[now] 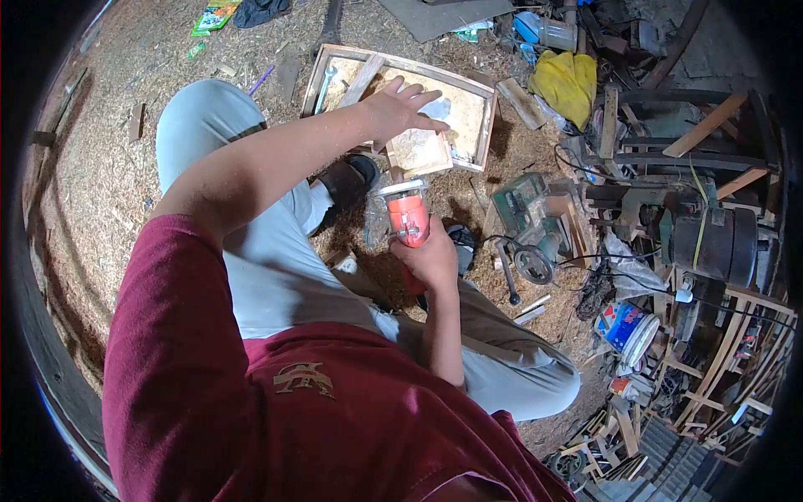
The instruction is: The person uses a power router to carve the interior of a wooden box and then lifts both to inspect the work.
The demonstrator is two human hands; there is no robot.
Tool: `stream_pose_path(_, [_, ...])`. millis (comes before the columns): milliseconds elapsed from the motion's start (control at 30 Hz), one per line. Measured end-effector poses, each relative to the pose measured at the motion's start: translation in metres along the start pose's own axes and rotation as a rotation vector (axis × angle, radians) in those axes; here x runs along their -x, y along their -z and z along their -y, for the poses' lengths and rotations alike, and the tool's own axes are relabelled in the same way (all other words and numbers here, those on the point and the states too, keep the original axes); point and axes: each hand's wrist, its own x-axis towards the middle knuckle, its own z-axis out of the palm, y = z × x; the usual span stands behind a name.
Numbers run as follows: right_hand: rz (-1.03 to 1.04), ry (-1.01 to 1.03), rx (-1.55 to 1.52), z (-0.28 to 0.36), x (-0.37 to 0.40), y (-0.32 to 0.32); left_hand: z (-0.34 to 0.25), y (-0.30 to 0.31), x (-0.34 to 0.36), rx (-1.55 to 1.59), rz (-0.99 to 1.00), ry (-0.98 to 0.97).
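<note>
My right hand is wrapped round a red handheld power tool, whose flat pale base faces away from me. A small wooden panel lies just beyond that base, at the near edge of a shallow wooden tray. My left hand reaches across over the tray, its fingers spread and palm down above the panel. A wrench rests inside the tray's left end, beside a flat wood strip.
Sawdust covers the floor. To the right stand a green machine with a handwheel, a motor and a paint bucket. A yellow cloth lies behind them. Scrap wood is heaped at lower right.
</note>
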Motion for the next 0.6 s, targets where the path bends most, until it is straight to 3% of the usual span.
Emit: stream_pose_path(600, [0.031,0.025,0.075,0.003,0.008,0.006,-0.001,0.003,0.000,0.009,0.013,0.004])
